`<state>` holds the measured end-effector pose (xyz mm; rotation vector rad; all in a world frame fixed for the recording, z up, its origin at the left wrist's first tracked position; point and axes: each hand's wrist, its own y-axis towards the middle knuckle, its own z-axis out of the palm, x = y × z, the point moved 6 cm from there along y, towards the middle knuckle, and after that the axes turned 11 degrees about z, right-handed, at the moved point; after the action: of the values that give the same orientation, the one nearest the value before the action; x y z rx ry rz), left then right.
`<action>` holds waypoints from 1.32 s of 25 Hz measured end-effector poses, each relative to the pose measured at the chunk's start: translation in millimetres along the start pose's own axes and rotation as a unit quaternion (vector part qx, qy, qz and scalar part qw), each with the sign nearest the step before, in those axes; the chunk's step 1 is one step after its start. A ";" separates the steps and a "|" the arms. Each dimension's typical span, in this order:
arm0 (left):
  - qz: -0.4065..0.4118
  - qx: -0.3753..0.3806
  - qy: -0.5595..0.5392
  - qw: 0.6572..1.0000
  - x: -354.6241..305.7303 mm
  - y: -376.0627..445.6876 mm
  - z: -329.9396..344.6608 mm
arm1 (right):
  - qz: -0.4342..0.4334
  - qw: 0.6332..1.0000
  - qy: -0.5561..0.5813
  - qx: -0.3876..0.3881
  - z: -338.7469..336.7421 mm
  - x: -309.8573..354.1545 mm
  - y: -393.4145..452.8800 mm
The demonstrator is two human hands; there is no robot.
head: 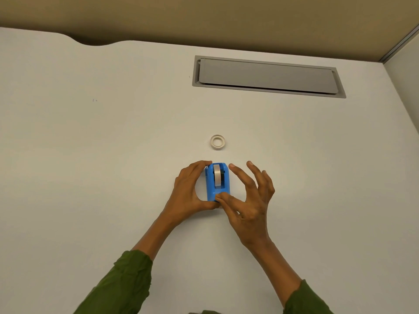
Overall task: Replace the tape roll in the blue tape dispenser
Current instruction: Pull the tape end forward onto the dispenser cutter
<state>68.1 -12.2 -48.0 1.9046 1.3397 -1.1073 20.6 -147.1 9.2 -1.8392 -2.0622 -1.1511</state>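
Left hand grips blue tape dispenser on white table. Right hand open, thumb at near end, perhaps touching cutter. Brace body firmly, lift mounted tape roll straight up. Spare tape roll lies just beyond.

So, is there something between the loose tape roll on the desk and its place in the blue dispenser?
Yes. A tape roll already sits in the blue dispenser, filling the slot. The loose roll lies beyond it, with only bare desk between them. Both hands are at the dispenser.
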 end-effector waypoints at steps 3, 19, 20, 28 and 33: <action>-0.007 0.003 0.002 1.000 0.9 0.5 0.0 | 0.023 1.000 -0.015 -0.009 -0.6 -4.7 -5.0; -0.006 0.010 0.000 1.000 3.4 1.3 0.2 | 0.021 0.999 -0.027 -0.023 -4.5 -6.1 -13.8; -0.006 0.010 0.001 1.000 3.5 1.5 0.4 | 0.020 0.999 -0.028 -0.024 -3.8 -6.4 -14.1; -0.002 0.010 -0.003 1.000 4.2 1.2 0.2 | -0.023 0.998 -0.048 -0.039 -0.7 -7.2 -16.9; -0.004 0.011 0.003 1.000 1.9 1.3 0.8 | -0.024 0.997 -0.062 -0.043 0.1 -12.2 -19.9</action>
<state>69.4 -12.4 -50.1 1.9217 1.3439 -1.1256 5.7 -155.7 -6.5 -1.9576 -2.1660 -1.1822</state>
